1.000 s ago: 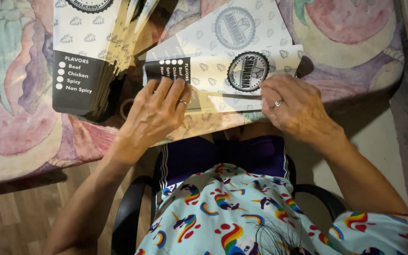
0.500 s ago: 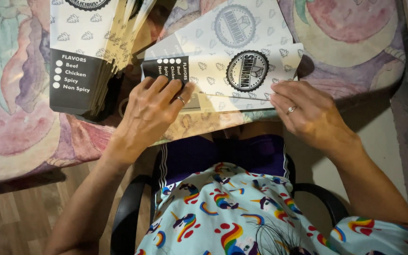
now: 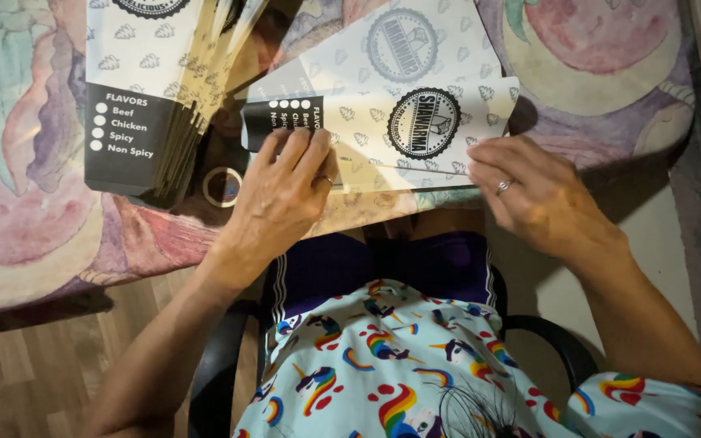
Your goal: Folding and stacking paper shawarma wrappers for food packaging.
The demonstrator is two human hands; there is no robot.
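The left hand [image 3: 285, 195] lies flat, fingers spread and pressing down on the black end of a flat white paper food sleeve with a black band and a round black emblem [image 3: 391, 134]; nothing is gripped, the palm merely pins the sheet. The right hand [image 3: 533, 191] rests with its fingers curled close together on the sleeve's lower right edge, fingertips touching the paper as if creasing or holding a fold; whether it pinches the edge cannot be told. Both hands wear a ring.

The sleeve lies at the near edge of the table covered in a pastel painted cloth [image 3: 34, 211], partly over a second, similar flat white sleeve [image 3: 383, 49] further back. As a judgement, the sheet under the hands looks folded lengthwise but not yet opened into shape, so the work on it seems only partway.

Toward the left edge stands a fanned stack of the same white and black sleeves [image 3: 148, 97], pressed flat and empty. Just beside it, near the left hand, lies a small roll of clear tape [image 3: 222, 186].
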